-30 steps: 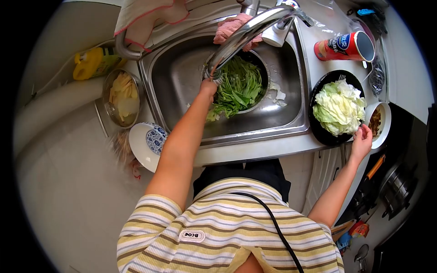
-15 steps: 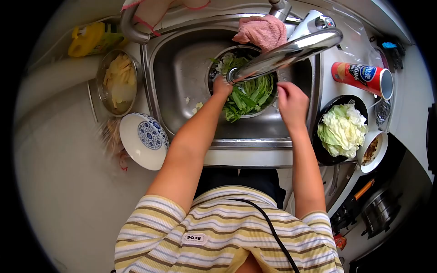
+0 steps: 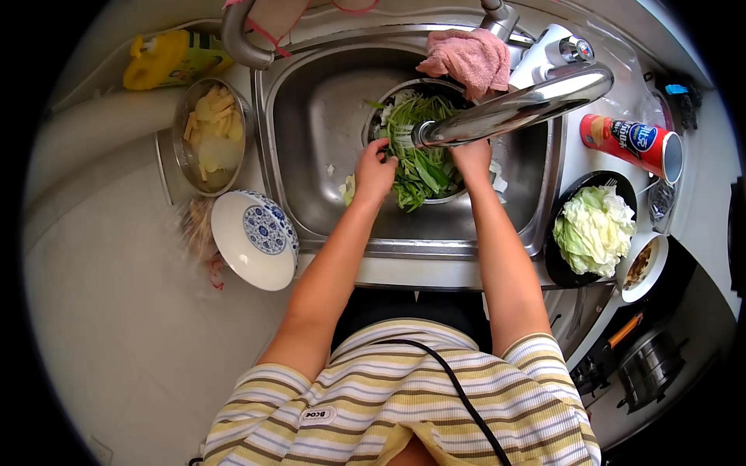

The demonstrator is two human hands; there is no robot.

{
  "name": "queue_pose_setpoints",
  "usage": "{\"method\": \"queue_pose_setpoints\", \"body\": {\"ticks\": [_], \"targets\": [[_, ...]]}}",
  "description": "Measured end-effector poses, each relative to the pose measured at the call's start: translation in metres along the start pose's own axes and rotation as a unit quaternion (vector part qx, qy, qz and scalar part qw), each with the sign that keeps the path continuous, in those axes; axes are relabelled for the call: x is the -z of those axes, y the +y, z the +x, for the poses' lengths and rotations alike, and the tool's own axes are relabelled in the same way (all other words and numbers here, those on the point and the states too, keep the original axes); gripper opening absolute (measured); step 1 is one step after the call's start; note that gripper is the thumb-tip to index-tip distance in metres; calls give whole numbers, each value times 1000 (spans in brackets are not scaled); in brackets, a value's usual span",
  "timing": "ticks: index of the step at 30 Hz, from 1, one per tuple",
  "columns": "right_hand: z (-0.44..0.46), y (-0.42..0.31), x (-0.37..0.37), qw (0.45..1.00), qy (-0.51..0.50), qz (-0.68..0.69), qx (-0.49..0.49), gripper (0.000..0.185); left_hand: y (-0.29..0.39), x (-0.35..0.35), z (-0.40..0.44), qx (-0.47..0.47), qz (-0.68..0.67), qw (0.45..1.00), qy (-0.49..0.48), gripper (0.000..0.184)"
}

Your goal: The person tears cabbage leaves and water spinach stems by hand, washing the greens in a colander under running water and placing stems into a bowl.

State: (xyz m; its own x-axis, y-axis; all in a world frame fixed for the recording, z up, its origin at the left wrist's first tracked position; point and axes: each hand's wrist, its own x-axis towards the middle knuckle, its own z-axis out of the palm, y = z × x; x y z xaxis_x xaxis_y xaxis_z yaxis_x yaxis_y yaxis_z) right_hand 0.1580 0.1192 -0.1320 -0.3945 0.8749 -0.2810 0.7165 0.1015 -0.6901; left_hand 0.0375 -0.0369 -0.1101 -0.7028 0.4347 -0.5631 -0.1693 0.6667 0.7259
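Long leafy greens (image 3: 423,175) fill a round metal bowl (image 3: 444,199) that stands in the sink, under a chrome faucet (image 3: 528,105) with water running from its spout. At the bowl's left edge is my left hand (image 3: 374,172), its thumb and fingers curved and apart, touching the greens. My right hand (image 3: 472,159) reaches over the bowl's right side, against the greens. The faucet and the leaves hide its fingertips, so what they hold cannot be seen.
Pale leaf scraps lie in the steel sink (image 3: 311,140). To the left stand a strainer of pale slices (image 3: 214,140), a blue-and-white bowl (image 3: 249,260) and a yellow bottle (image 3: 167,60). On the right are cabbage leaves (image 3: 594,231), a red can (image 3: 629,144) and a pink cloth (image 3: 470,60).
My right hand has moved left from beside the bowl into the greens. My left hand has drawn back from deep in the bowl to its left edge. The view has shifted slightly.
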Motion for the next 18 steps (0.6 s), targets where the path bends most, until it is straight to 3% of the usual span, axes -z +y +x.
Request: {"method": "queue_pose_setpoints", "body": {"ticks": [1,2,4,6,8,12,13,16,17,18], "targets": [[-1,4,6,987,-93,70,-107,12,3,1,-2,-16,-30,999,26,28],[-2,7,11,987,-93,69,-107,12,6,1,-4,-15,-32,999,26,28],[-9,-1,29,896,-182,323,-244,7,20,4,-10,-44,39,998,18,18],[-18,-5,43,874,-180,378,-245,8,28,-6,-15,-69,-6,998,2,13],[-27,-7,57,818,-191,495,-224,7,29,-22,-16,-98,-46,992,-63,17],[-44,-10,73,822,-223,480,-211,8,31,-56,-7,-136,107,983,-64,28],[-50,-9,81,845,-217,449,-194,8,29,-61,-4,-142,105,983,-53,29],[-78,-5,110,848,-171,454,-214,7,19,-52,2,-203,78,976,-29,26],[-87,6,118,860,-174,437,-197,7,17,-46,-2,-179,5,982,-53,25],[-94,12,124,860,-173,436,-200,7,16,-38,-5,-134,34,986,-89,28]]}}
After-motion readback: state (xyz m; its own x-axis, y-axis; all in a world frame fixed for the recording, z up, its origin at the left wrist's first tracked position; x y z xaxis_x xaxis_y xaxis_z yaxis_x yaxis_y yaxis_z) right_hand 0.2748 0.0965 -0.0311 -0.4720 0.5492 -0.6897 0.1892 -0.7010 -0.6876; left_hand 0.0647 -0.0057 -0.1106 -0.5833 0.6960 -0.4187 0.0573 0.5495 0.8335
